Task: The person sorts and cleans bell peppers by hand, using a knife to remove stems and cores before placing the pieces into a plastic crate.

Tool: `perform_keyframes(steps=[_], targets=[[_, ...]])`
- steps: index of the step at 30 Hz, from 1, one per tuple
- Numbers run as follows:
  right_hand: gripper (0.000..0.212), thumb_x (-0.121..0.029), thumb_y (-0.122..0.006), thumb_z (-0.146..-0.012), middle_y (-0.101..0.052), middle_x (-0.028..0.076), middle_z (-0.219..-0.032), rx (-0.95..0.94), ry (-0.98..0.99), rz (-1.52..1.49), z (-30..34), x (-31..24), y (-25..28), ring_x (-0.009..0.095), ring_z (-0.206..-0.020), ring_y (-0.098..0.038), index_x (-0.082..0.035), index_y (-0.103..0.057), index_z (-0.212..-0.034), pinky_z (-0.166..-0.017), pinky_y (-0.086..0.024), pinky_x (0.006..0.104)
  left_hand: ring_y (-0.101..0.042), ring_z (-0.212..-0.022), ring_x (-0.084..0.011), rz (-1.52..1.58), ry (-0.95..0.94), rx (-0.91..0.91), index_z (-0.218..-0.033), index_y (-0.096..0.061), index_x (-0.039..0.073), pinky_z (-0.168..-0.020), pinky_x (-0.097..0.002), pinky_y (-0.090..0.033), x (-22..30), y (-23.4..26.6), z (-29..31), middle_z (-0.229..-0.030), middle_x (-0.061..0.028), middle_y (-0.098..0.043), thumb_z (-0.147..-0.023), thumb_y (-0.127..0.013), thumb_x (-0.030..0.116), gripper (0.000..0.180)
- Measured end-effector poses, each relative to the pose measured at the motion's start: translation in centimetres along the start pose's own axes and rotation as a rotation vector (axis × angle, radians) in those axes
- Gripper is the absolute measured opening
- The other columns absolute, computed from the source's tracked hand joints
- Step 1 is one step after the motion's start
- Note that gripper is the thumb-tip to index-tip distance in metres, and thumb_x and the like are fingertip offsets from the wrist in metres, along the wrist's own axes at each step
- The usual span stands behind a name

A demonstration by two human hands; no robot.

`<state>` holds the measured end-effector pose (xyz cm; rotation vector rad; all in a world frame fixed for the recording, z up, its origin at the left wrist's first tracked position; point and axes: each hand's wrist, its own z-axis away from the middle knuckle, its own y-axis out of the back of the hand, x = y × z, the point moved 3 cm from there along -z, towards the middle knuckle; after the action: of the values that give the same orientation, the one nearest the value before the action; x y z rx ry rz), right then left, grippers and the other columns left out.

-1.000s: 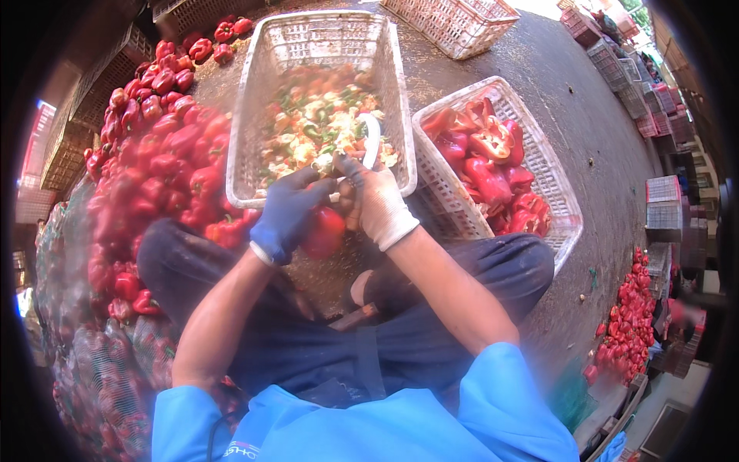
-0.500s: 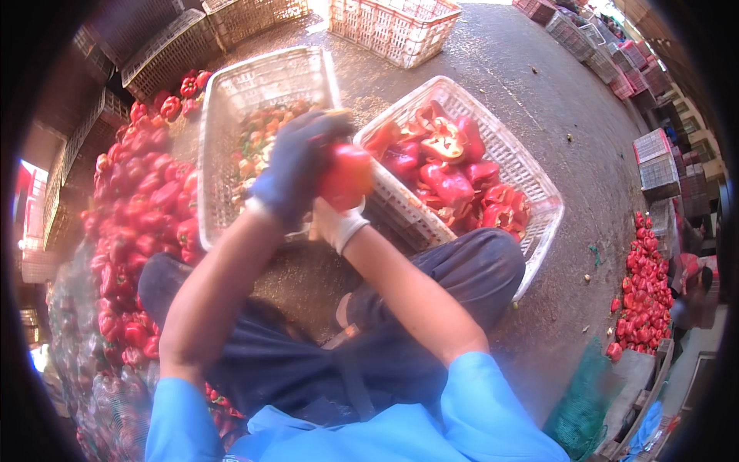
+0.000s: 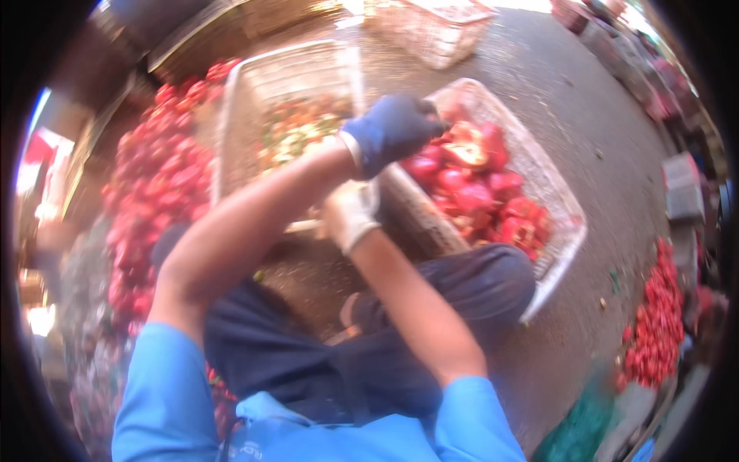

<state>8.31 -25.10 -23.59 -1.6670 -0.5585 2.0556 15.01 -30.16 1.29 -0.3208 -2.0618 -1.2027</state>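
Note:
My left hand (image 3: 394, 132), in a dark blue glove with a pale cuff, is held over the near left rim of a white plastic crate (image 3: 556, 173) of cut red bell peppers (image 3: 473, 185). Its fingers are smeared by motion, and no pepper shows in it. Lower down, between the two crates, my right hand (image 3: 346, 217) wears a white glove and looks closed. What it holds, if anything, is hidden. A second white crate (image 3: 224, 142), just left of my hands, has orange, green and pale pepper scraps (image 3: 300, 127) in it.
Whole red peppers (image 3: 165, 173) lie heaped left of the crates. Another red pile (image 3: 654, 323) is at the far right, above a green net (image 3: 581, 423). A further crate (image 3: 439, 35) stands at the back. My bent legs (image 3: 469, 289) border the near side.
My left hand has swung right, from over the scraps crate to the cut-pepper crate. The red pepper seen in it before no longer shows there. The whole view has shifted and blurred.

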Motion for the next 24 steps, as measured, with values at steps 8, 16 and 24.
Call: perform_keyframes(steps=[8, 16, 24], targets=[[0.024, -0.032, -0.072, -0.104, -0.069, 0.001, -0.083, 0.213, -0.284, 0.178, 4.2, -10.2, -6.1, 0.015, -0.057, -0.06, -0.014, -0.067, -0.119, -0.046, -0.046, 0.0304, -0.077, -0.102, -0.0225, 0.217, 0.584, 0.724, -0.12, -0.076, -0.001, -0.088, -0.033, -0.061, 3.9, 25.1, 32.8, -0.108, -0.0124, -0.079, -0.105, -0.071, 0.031, 0.036], [0.028, -0.028, -0.063, -0.11, -0.068, 0.003, -0.098, 0.036, -0.182, 0.661, 2.3, -12.8, -6.8, 0.006, -0.061, -0.049, -0.005, -0.068, -0.124, -0.05, -0.038, 0.0218, -0.075, -0.113, -0.0342, -0.116, 1.708, 0.589, -0.14, -0.065, 0.001, -0.099, -0.042, -0.058, 8.7, 10.3, 70.9, -0.122, -0.0228, -0.076, -0.09, -0.083, 0.039, 0.065], [0.033, -0.031, -0.072, -0.106, -0.064, -0.002, -0.084, -0.029, -0.071, 1.023, -0.7, -14.4, -6.7, 0.003, -0.055, -0.046, -0.008, -0.065, -0.129, -0.045, -0.037, 0.0205, -0.055, -0.143, -0.0433, -0.385, 1.615, -0.194, -0.159, -0.048, 0.01, -0.118, -0.0499, -0.048, 7.8, -1.8, 74.3, -0.154, -0.0275, -0.056, -0.074, -0.09, 0.042, 0.1]])
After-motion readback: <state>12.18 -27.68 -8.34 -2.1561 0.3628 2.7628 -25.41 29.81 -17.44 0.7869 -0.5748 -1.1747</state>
